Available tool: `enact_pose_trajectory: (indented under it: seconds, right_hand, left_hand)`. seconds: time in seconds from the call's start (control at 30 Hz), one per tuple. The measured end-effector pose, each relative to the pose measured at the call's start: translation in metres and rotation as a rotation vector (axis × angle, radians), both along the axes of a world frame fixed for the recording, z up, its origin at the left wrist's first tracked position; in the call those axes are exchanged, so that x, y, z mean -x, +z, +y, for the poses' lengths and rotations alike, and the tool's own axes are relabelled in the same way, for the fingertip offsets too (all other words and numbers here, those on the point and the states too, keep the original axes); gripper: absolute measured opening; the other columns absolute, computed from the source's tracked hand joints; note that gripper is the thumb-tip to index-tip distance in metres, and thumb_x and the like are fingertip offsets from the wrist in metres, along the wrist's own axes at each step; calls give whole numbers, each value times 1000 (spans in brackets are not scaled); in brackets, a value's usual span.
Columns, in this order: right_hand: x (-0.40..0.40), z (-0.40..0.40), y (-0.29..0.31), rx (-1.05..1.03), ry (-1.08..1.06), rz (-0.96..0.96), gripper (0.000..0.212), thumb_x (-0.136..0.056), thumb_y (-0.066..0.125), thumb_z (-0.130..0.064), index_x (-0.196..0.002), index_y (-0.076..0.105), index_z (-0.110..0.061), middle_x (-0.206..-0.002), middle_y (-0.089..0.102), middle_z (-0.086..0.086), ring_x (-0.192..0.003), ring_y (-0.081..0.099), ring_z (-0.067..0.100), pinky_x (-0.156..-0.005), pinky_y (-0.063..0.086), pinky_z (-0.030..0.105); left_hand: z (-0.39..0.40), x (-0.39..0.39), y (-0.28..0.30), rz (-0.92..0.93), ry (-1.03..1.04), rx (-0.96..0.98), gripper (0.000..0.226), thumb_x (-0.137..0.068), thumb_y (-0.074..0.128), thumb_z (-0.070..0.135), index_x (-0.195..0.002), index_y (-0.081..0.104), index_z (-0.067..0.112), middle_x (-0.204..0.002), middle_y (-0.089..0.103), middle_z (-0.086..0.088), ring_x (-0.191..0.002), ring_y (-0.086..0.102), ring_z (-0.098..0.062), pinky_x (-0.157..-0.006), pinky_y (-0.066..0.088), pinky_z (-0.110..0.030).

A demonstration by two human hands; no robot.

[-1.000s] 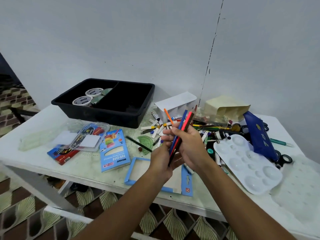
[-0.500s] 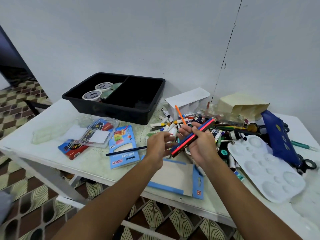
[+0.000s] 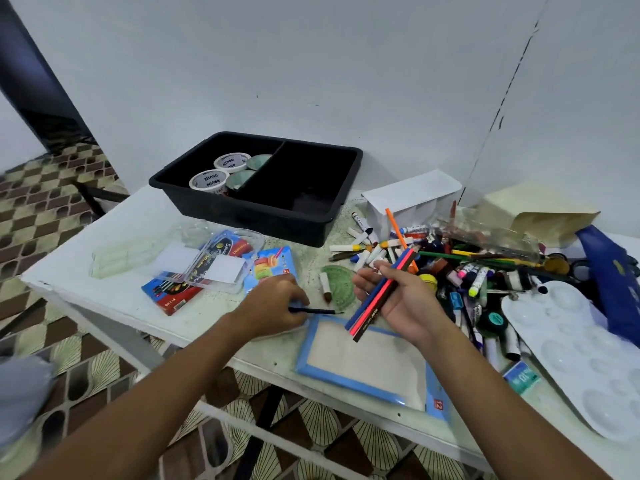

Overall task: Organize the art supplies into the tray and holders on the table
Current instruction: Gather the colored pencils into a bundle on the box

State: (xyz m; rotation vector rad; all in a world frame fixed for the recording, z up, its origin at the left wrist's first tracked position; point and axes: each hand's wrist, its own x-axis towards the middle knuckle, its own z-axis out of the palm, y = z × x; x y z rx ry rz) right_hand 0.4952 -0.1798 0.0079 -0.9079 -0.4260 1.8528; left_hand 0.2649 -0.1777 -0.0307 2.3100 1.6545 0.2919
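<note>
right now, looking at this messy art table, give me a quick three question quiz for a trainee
1. True or false: the left hand pinches a thin black pencil against the white table.
2. Which compartment of the black divided plastic tray holds the white tape rolls? A) its left one B) its right one
3. Fill in: the right hand holds a bundle of coloured pencils: blue, red and ____.

Key:
1. True.
2. A; the right compartment looks empty.
3. Dark brown; the bundle lies across the palm above the blue-rimmed pencil box tray.
</note>
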Motion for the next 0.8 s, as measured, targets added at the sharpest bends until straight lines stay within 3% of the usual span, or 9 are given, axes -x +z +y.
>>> enact_pose_trajectory:
  seconds: [0.1,0.2,0.33,0.47,0.57,0.63,0.73,0.8]
  right_hand:
    - [6,4,-5,19,13,-6,14,-100,42,-6,-110,51,-3,-81,69,18,-77,70,30,-67,60,37]
    - [10,8,-5,21,37,-21,14,-100,42,-6,-109,51,-3,-83,69,19,-80,70,31,-74,58,40]
    - [18,12,-3,14,35,-50,17,-99,44,-6,-114,51,0,-97,68,24,-94,68,36,-88,53,44]
    - [30,15,5,-74,41,-47,26,-96,52,-11,-114,54,7,-111,63,28,-104,64,36,-98,49,48]
    - [35,19,8,-168,21,-69,16,-93,52,-2,-109,55,1,-101,64,24,-99,65,34,-95,50,46]
    - [34,21,11,-189,-34,-85,10,-94,48,4,-99,55,-1,-94,66,23,-96,68,34,-91,54,44]
    - [25,24,22,-231,-141,-57,11,-96,47,2,-90,54,-3,-82,68,20,-89,70,34,-76,59,39]
    - [19,24,31,-263,-212,-43,12,-97,47,1,-87,53,-4,-77,69,17,-87,71,34,-75,60,40]
  left_hand:
    - [3,2,0,-23,-57,-9,18,-86,69,23,-101,76,16,-94,59,3,-84,51,-6,-76,51,-32]
    - [7,1,2,-87,-42,-11,15,-88,68,19,-99,76,12,-93,62,0,-79,51,-7,-73,49,-30]
    - [11,-5,24,-463,69,-48,11,-87,70,14,-95,76,9,-77,66,9,-70,60,0,-65,46,-12]
    - [11,-23,49,-714,82,29,13,-87,70,11,-98,76,7,-78,72,6,-70,65,2,-66,48,-11]
    - [9,-39,49,-707,19,46,14,-85,72,6,-98,76,5,-74,69,15,-67,65,6,-63,45,-7]
    - [9,-47,47,-758,40,6,10,-85,72,6,-93,77,3,-70,69,12,-63,63,6,-61,45,-8]
    - [11,-51,43,-998,316,-30,24,-92,65,25,-79,72,7,-67,67,-8,-63,58,-11,-62,47,-26]
    - [11,-55,39,-1328,572,207,38,-98,51,38,-82,69,8,-76,69,-7,-73,60,-19,-72,49,-35]
